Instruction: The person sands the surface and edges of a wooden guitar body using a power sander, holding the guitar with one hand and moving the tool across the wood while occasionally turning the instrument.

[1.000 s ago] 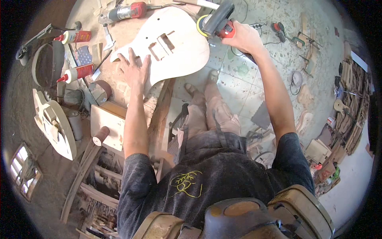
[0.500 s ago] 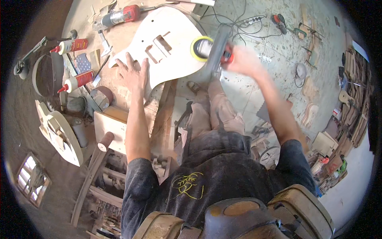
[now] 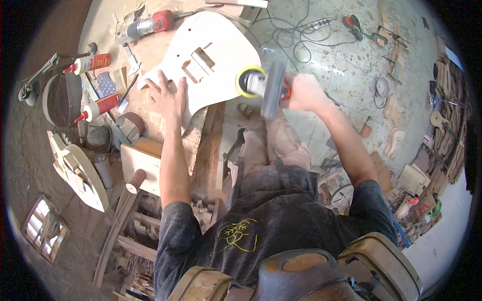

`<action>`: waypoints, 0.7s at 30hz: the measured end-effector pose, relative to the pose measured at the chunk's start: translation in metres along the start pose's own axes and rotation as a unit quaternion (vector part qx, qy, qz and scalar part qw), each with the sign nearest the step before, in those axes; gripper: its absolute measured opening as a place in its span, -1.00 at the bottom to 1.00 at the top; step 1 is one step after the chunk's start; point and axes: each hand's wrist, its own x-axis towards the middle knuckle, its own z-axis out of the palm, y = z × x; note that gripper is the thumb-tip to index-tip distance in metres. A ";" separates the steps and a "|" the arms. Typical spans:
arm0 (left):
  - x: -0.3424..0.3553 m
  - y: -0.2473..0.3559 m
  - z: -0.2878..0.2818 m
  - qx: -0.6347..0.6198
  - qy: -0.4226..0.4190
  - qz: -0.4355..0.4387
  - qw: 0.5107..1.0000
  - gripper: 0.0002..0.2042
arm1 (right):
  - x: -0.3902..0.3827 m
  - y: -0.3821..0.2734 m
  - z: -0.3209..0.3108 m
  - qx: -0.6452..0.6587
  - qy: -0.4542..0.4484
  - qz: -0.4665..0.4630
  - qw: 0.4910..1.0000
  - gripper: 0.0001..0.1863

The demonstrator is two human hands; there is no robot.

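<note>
A pale wooden electric guitar body point(image 3: 228, 47) with routed cavities lies flat on the bench. My left hand point(image 3: 169, 95) rests on its near left part, fingers spread and palm down. My right hand point(image 3: 307, 93), a little blurred, is wrapped round the red and grey power sander point(image 3: 272, 90). The sander's round, yellow-rimmed pad point(image 3: 242, 84) is at the guitar body's right edge, tilted on its side. Whether the pad touches the wood I cannot tell.
Left of the guitar body are two red-and-white glue bottles point(image 3: 104, 104), a caliper point(image 3: 131, 59) and a red-and-grey power tool point(image 3: 145, 26). Another guitar body point(image 3: 79, 173) stands at the left. Cables point(image 3: 298, 37) and a sander point(image 3: 353, 24) lie on the tiled floor.
The sander in my right hand has shifted slightly left and down along the guitar body's edge. My left hand stays in about the same place on the wood.
</note>
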 end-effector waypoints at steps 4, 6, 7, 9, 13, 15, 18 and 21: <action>0.002 -0.003 0.003 0.004 0.002 0.003 1.000 -0.09 | 0.034 0.029 -0.024 0.019 0.051 0.091 0.994 -0.43; 0.002 -0.003 0.003 0.010 0.004 0.007 1.000 -0.10 | 0.039 0.046 -0.030 0.043 0.110 0.064 0.991 -0.50; 0.003 -0.002 0.003 -0.012 0.003 0.003 1.000 -0.09 | 0.039 0.053 -0.033 0.065 0.170 0.035 0.983 -0.55; 0.004 0.001 0.004 -0.036 0.002 0.001 0.999 -0.07 | 0.035 0.065 -0.021 0.029 0.132 0.056 0.989 -0.53; 0.001 -0.006 0.005 -0.012 0.011 0.007 1.000 -0.08 | 0.013 0.031 -0.004 0.022 0.018 0.025 0.999 -0.41; 0.001 -0.008 0.005 -0.008 0.014 0.011 1.000 -0.07 | 0.004 0.017 0.013 0.018 0.048 -0.034 0.998 -0.42; 0.002 -0.007 0.005 -0.011 0.017 0.020 1.000 -0.08 | 0.009 0.014 0.011 -0.003 0.010 -0.034 0.999 -0.40; 0.003 -0.002 0.002 -0.012 -0.006 0.000 1.000 -0.07 | 0.027 0.016 -0.029 0.010 0.011 0.106 0.994 -0.37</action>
